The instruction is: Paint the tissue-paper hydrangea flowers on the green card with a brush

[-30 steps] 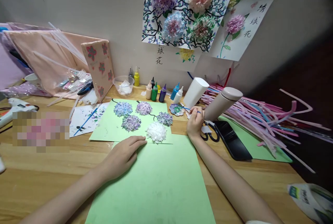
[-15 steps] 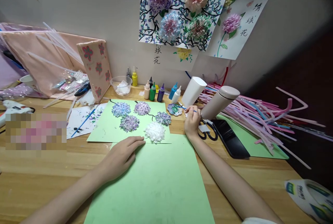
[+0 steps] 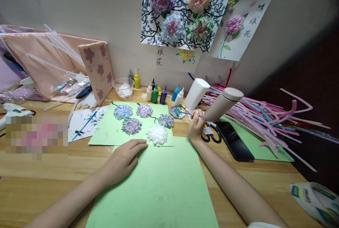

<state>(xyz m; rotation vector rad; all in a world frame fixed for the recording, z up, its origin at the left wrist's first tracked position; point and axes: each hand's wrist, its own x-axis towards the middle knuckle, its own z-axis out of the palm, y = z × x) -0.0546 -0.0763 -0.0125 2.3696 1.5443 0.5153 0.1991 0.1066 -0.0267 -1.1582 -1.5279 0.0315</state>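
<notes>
My left hand (image 3: 122,159) lies flat, fingers stretched out, on the top left corner of a large blank green sheet (image 3: 159,189). My right hand (image 3: 196,125) is closed round a thin blue paintbrush (image 3: 191,114) whose tip reaches into a small flower-shaped paint palette (image 3: 177,111). Beyond the blank sheet lies a smaller green sheet (image 3: 111,131) with several purple and blue paper flowers and one white paper flower (image 3: 157,134).
Small paint bottles (image 3: 158,93) line the wall. A white cup (image 3: 196,94) and a beige flask (image 3: 222,104) stand near the palette; scissors (image 3: 212,133) and a black phone (image 3: 233,141) lie right. Pink pipe cleaners (image 3: 265,115) are piled far right. A glue gun (image 3: 13,109) lies left.
The view has shifted slightly. My right hand moved the brush a little at the palette. My left hand stays flat on the sheet.
</notes>
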